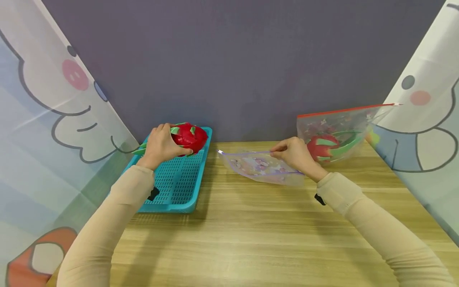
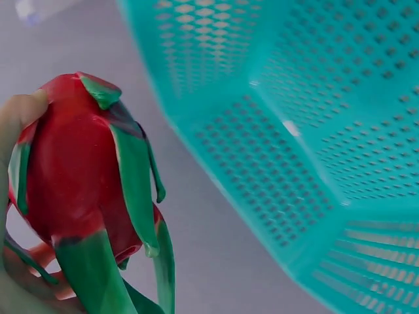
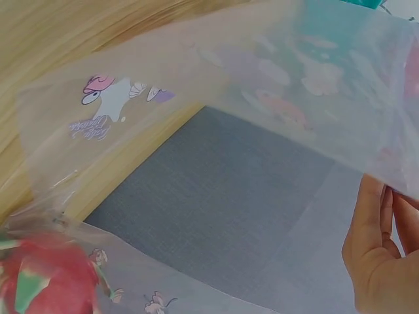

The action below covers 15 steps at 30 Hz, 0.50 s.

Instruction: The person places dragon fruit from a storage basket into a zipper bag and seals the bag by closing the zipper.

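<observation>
Head view: dragon fruit [image 1: 189,137] above basket [image 1: 168,203] rim

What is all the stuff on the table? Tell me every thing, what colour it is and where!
dragon fruit: one, red with green leaves, held over the basket
basket: one, teal, left on the table
zip bag: one, clear with a purple edge and cartoon prints, mid-table
second bag: one, clear with a red strip, back right, another dragon fruit inside
table: one, light wood
left hand: grips the dragon fruit
right hand: pinches the zip bag's edge
</observation>
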Each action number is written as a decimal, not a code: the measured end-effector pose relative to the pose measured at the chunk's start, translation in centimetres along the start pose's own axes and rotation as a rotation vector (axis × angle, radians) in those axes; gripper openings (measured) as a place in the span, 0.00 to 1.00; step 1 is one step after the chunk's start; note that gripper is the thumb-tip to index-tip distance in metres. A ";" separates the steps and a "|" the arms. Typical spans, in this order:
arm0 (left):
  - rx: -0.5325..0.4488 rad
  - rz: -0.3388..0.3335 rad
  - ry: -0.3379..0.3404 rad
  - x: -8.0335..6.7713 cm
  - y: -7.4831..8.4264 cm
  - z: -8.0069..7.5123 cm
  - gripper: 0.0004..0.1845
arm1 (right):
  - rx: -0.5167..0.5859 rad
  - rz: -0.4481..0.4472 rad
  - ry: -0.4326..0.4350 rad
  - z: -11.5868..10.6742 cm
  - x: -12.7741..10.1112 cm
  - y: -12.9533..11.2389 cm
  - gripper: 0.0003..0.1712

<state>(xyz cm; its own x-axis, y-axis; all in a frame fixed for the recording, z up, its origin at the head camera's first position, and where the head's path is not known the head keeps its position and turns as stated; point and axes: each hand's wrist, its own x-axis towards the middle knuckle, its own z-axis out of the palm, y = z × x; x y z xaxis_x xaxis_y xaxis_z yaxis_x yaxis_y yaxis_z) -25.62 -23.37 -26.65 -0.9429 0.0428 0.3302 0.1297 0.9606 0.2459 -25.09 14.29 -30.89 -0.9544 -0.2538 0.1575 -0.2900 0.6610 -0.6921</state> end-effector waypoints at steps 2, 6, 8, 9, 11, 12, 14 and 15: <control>-0.014 0.014 0.007 -0.3 0.8 -0.4 0.47 | 0.002 0.002 0.000 0.0 0.0 0.0 0.10; -0.026 0.044 0.007 -0.9 2.3 -1.0 0.47 | 0.002 0.003 0.000 0.1 -0.1 0.0 0.09; -0.026 0.048 0.004 -1.3 2.9 -1.1 0.48 | 0.000 0.001 -0.002 0.2 -0.1 0.0 0.09; -0.026 0.049 0.003 -1.5 3.2 -1.2 0.48 | 0.000 -0.001 -0.003 0.2 -0.1 0.0 0.09; -0.036 0.054 0.006 -1.7 3.8 -1.2 0.48 | -0.001 -0.003 0.001 0.2 -0.1 0.0 0.10; -0.041 0.058 0.008 -1.8 4.1 -1.3 0.48 | -0.003 -0.003 0.004 0.2 0.0 0.0 0.10; -0.053 0.067 0.008 -2.0 4.6 -1.3 0.48 | -0.004 -0.006 0.009 0.2 0.0 0.0 0.10; -0.058 0.071 0.009 -2.1 4.8 -1.4 0.48 | -0.002 -0.008 0.011 0.3 0.1 0.0 0.10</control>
<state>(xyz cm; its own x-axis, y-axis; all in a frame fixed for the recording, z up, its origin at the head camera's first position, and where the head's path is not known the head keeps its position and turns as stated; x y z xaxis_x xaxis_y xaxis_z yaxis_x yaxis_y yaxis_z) -22.59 -19.20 -24.91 -0.9279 0.1078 0.3568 0.2143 0.9375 0.2740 -25.13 14.08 -31.04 -0.9526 -0.2517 0.1710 -0.2982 0.6600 -0.6896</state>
